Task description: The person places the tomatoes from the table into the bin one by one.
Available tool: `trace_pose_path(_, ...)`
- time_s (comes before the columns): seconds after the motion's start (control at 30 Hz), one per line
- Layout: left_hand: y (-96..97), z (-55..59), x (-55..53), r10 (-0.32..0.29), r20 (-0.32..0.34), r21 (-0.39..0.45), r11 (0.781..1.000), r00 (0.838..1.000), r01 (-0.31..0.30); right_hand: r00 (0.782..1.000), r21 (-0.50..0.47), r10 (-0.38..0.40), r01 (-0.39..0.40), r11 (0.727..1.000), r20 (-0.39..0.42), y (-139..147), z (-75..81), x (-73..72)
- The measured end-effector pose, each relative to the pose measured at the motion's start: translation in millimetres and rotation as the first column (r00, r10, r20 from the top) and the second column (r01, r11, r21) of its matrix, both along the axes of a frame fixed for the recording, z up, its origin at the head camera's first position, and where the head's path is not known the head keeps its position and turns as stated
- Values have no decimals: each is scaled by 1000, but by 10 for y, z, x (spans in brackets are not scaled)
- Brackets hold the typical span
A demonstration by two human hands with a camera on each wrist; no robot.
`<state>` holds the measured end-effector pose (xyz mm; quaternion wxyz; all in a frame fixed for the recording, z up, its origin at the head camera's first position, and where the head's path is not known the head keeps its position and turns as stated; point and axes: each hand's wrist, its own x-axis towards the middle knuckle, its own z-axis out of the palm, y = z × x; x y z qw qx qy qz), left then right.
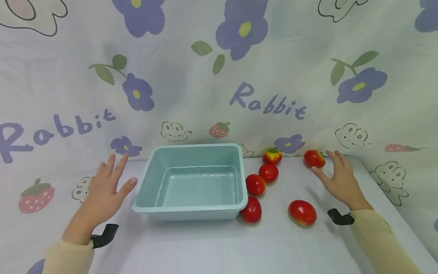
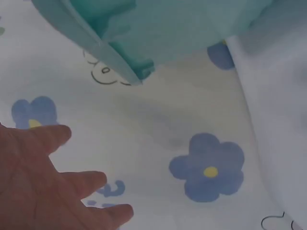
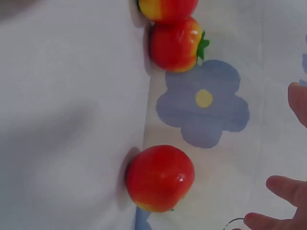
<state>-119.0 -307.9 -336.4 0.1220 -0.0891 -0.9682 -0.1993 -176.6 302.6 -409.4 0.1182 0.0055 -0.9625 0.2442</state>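
To the left of a pale blue-green plastic basin [image 1: 189, 209], my left hand [image 1: 107, 190] hovers with spread fingers, holding nothing. The basin's underside [image 2: 192, 28] shows at the top of the left wrist view. On the right, my right hand [image 1: 340, 180] is held over the table, fingers apart and holding nothing. Nearest to it lies a red tomato [image 1: 314, 158] with a green stem, which also shows as a tomato [image 3: 160, 178] in the right wrist view. Another tomato [image 1: 302, 213] lies on its side, closer to the front.
Several more tomatoes line the basin's right side, from a yellow-streaked tomato [image 1: 272, 156] at the back to a tomato [image 1: 251, 210] by the front corner. A patterned cloth [image 1: 184, 87] hangs behind the white table [image 1: 212, 247].
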Motion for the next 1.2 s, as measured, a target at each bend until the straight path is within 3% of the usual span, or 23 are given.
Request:
trace_pose_path(0.2, 89, -72, 62, -50, 1, 60, 997, 999, 50, 1000, -87, 1, 0, 996, 6, 15, -59, -106)
trace_pose_path(0.33, 157, -120, 116, -82, 47, 117, 990, 996, 76, 1000, -126, -7, 7, 992, 1, 39, -112, -196)
trace_pose_path(0.63, 271, -234, 120, -95, 114, 197, 978, 989, 71, 999, -193, -41, 44, 980, 17, 111, -239, -310)
trace_pose_path(0.87, 315, -296, 122, -106, 102, 239, 968, 989, 79, 996, -247, -78, 88, 965, 53, 143, -301, -435)
trace_pose_path(1.2, 348, -404, 118, -61, 55, 255, 966, 997, 45, 993, -243, -88, 104, 965, 77, 170, -345, -580)
